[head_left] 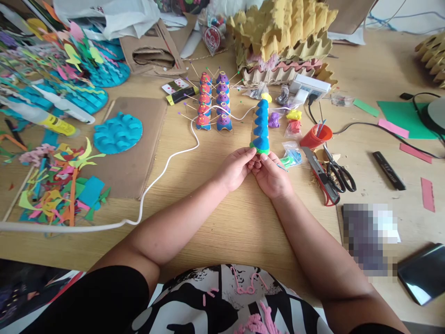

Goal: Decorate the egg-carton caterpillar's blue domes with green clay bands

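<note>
— Far left of the frame, what to see?
— Glue bottle (pixel 57 124) lying aslant beside a white pen-shaped tool (pixel 66 103). Below, toward lower left, a loose heap of coloured paper scraps (pixel 91 191). Just right of those, a sheet of cardboard (pixel 128 174) with a wavy blue disc (pixel 118 133) on top.

— And then, nearer the middle?
— Two bumpy painted strips (pixel 204 121), side by side in the upper middle, one mostly red, one mostly purple, with thin pins (pixel 180 113) sticking out. White cable (pixel 69 228) looping from the left edge toward and across both.

— Hands?
— Together, just right of centre. Left hand (pixel 238 167) and right hand (pixel 273 174) pinching the near end of a blue strip (pixel 262 120), thumbs on top, at a band of green clay (pixel 259 149). Yellow clay (pixel 266 97) by the far end. Curled fingers underneath partly hidden; exact grip there impossible to tell.

— Further right?
— Egg trays (pixel 278 28) stacked at upper middle, then purple clay (pixel 274 119) and red clay (pixel 294 126) just right of the strip. Next, an orange cup (pixel 309 138), a cutter (pixel 318 169) and black-handled scissors (pixel 339 174), close together.

— Right edge?
— Black marker (pixel 388 170), green sheet (pixel 403 118), pink slips (pixel 427 195); at lower right, a shiny black object (pixel 424 273).
</note>
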`<action>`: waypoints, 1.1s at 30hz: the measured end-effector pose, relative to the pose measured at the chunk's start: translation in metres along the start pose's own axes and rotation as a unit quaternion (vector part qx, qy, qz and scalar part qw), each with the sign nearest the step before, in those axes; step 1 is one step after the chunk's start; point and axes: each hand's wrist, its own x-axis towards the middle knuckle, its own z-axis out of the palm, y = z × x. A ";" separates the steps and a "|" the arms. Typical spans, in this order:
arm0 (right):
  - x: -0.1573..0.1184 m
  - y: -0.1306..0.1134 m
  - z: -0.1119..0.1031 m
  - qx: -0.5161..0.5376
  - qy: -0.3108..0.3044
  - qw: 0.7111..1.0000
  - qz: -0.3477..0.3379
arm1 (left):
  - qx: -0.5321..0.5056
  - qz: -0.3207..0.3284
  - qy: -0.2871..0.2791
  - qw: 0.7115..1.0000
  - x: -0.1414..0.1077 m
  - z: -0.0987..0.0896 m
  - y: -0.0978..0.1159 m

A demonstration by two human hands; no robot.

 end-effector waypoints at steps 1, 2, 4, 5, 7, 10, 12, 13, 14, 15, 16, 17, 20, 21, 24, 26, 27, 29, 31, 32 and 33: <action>0.000 0.000 0.001 0.000 0.002 1.000 -0.001 | 0.001 0.001 -0.001 1.000 0.000 0.000 0.000; 0.000 0.000 0.001 0.001 0.004 1.000 -0.003 | 0.004 0.003 0.000 1.000 0.000 0.001 -0.001; -0.001 0.000 0.003 0.007 0.009 1.000 -0.005 | 0.010 0.005 0.003 1.000 0.000 0.002 -0.002; -0.001 0.000 0.003 0.010 0.014 1.000 -0.005 | 0.014 0.005 0.004 1.000 -0.001 0.002 -0.002; -0.001 0.001 0.003 0.019 0.024 1.000 -0.004 | 0.019 0.004 0.002 1.000 -0.001 0.003 -0.003; 0.000 0.001 0.003 0.025 0.034 0.999 -0.007 | 0.020 -0.001 -0.001 1.000 -0.001 0.003 -0.003; 0.000 0.001 0.002 0.019 0.031 0.999 -0.010 | 0.020 -0.003 0.005 1.000 -0.001 0.003 -0.003; 0.000 0.001 0.003 0.015 0.029 0.999 -0.010 | 0.021 -0.003 0.009 1.000 -0.001 0.003 -0.003; -0.001 0.001 0.003 0.014 0.028 0.999 -0.009 | 0.021 -0.003 0.011 1.000 -0.001 0.003 -0.003; -0.001 0.000 0.004 0.015 0.027 0.999 -0.008 | 0.021 -0.003 0.012 1.000 -0.001 0.003 -0.002; -0.001 0.000 0.006 0.019 0.028 0.999 -0.008 | 0.021 -0.004 0.009 1.000 -0.001 0.003 -0.002; -0.002 0.000 0.007 0.022 0.029 0.999 -0.009 | 0.021 -0.004 0.005 1.000 -0.001 0.003 -0.002; -0.003 -0.001 0.011 0.027 0.034 0.999 -0.023 | 0.020 -0.006 -0.010 1.000 -0.002 0.002 -0.002; -0.004 0.000 0.012 0.024 0.035 0.999 -0.027 | 0.020 -0.007 -0.012 1.000 -0.002 0.002 -0.001; -0.003 0.000 0.011 0.013 0.037 0.999 -0.032 | 0.023 -0.012 -0.005 1.000 -0.002 0.004 0.000; -0.003 0.001 0.009 0.010 0.035 0.999 -0.028 | 0.024 -0.015 0.009 1.000 -0.003 0.006 0.001; -0.002 0.001 0.008 0.008 0.035 0.999 -0.026 | 0.022 -0.015 0.018 0.999 -0.003 0.007 0.002; -0.001 0.002 0.006 0.004 0.037 0.999 -0.026 | 0.011 -0.017 0.033 0.999 -0.003 0.009 0.002; -0.001 0.002 0.006 0.000 0.043 0.999 -0.025 | -0.002 -0.018 0.041 0.999 -0.003 0.010 0.002; -0.001 0.002 0.007 0.000 0.047 0.999 -0.024 | -0.005 -0.018 0.042 0.999 -0.003 0.010 0.002; -0.001 0.003 0.008 0.001 0.052 0.998 -0.024 | -0.006 -0.019 0.041 0.999 -0.003 0.010 0.002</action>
